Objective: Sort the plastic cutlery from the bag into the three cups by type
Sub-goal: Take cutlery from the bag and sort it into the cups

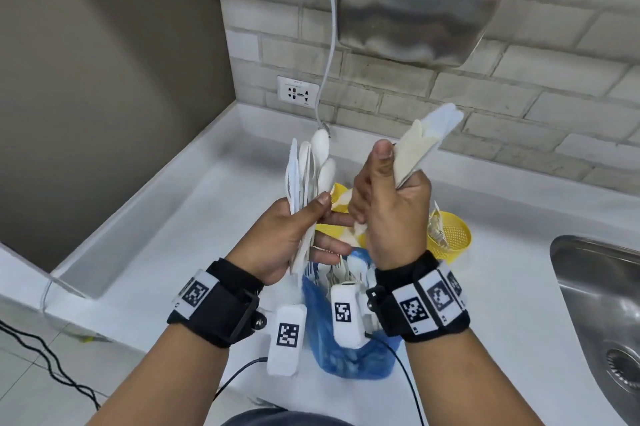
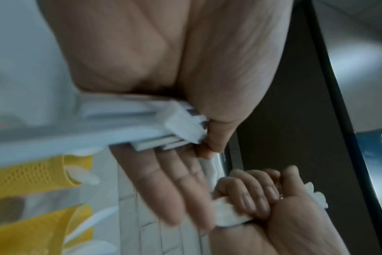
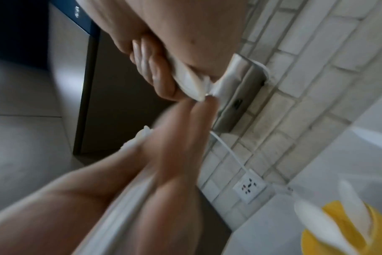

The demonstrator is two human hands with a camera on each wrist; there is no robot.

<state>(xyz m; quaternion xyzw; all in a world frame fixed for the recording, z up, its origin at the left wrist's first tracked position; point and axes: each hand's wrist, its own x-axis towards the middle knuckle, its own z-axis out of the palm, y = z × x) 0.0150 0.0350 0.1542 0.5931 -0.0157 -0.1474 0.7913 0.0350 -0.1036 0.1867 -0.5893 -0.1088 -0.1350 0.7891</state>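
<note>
My left hand holds a bunch of mixed white cutlery upright between thumb and palm; spoon bowls and knife blades stick up. In the left wrist view the handle ends sit under the thumb, with the fingers stretched out. My right hand grips a separate fan of white cutlery, raised above the cups. The blue plastic bag with more cutlery stands below my wrists. Yellow mesh cups stand behind my hands, partly hidden; one holds white pieces.
The white counter ends at a brick-tiled wall with a power socket. A steel hand dryer hangs above, its cord dropping to the counter. A steel sink lies at the right. Black cables trail at the lower left.
</note>
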